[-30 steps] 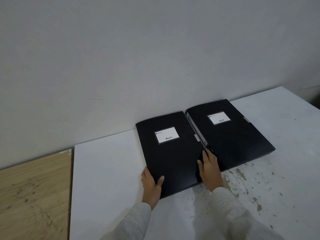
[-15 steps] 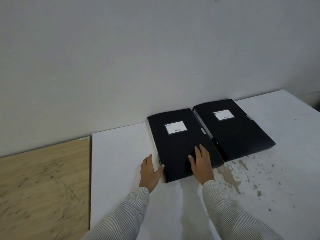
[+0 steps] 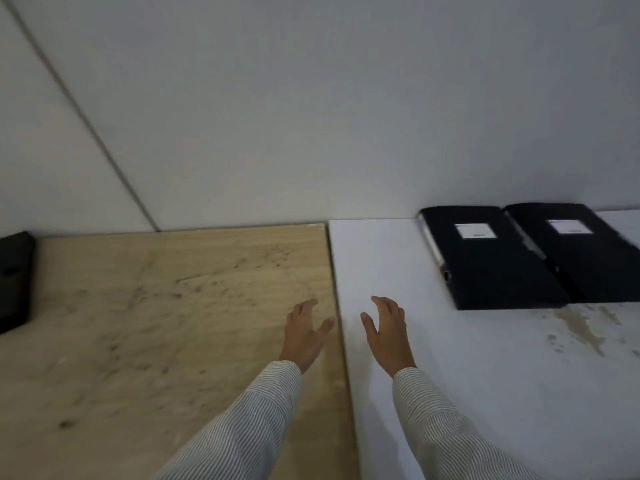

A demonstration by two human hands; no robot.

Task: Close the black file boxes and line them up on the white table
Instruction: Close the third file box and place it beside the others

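Two closed black file boxes lie flat side by side against the wall on the white table (image 3: 485, 375). The left box (image 3: 491, 268) and the right box (image 3: 588, 265) touch along their long sides, each with a white label on top. My left hand (image 3: 304, 332) hovers open over the wooden table, near the seam. My right hand (image 3: 388, 329) hovers open over the white table's left part, well left of the boxes. Neither hand holds anything. A third black file box (image 3: 14, 278) lies at the far left edge, partly cut off.
A wooden table (image 3: 156, 341) adjoins the white one on the left. A grey wall stands close behind both. Brownish stains (image 3: 581, 327) mark the white table in front of the boxes.
Both hands have let go of the left box and moved left. The view has swung left, bringing the wooden table and a third black box into sight.
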